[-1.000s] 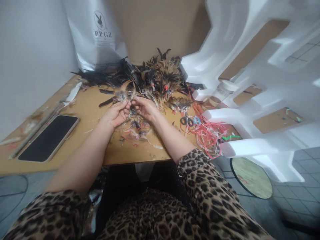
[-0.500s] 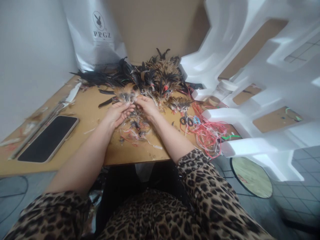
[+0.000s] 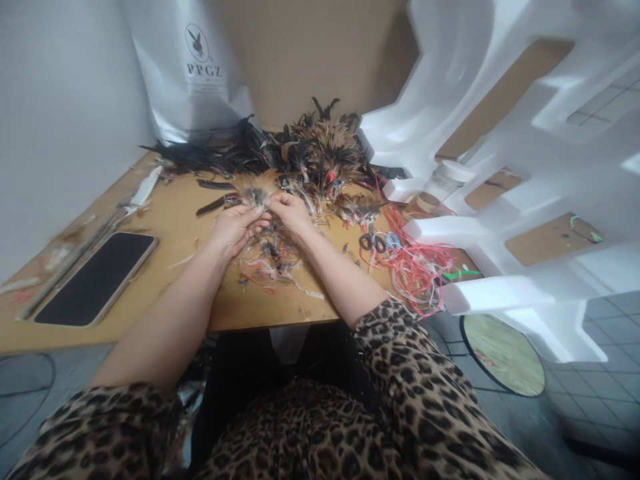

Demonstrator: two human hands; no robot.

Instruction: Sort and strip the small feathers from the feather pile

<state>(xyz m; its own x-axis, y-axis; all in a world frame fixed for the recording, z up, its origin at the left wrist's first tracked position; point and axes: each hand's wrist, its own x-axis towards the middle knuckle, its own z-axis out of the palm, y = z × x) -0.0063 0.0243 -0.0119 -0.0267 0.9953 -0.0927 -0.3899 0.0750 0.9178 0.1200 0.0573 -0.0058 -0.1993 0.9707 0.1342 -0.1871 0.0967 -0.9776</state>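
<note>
A small bunch of brown feathers (image 3: 256, 187) with pale fluffy bases fans out above my fingertips. My left hand (image 3: 236, 228) pinches its lower end from the left, thumb on top and fingers curled. From the right, my right hand (image 3: 290, 213) closes thumb and finger on the same base, so the fingertips of both hands nearly meet. Beneath the hands lie loose feather scraps and thin strips (image 3: 275, 260). Behind them rises a heap of brown feathers (image 3: 330, 147), with long black feathers (image 3: 200, 159) to its left.
A phone (image 3: 97, 279) lies on the yellowish table (image 3: 180, 293) at left. Scissors (image 3: 373, 243) and tangled pink string (image 3: 417, 270) are at right, beside white foam packing (image 3: 480, 297). A clear jar (image 3: 450, 177) stands farther back. A white bag (image 3: 195, 80) stands behind the table.
The feathers between my hands have spread into a more upright, clearer fan. My hands have shifted only slightly; the rest stays in place.
</note>
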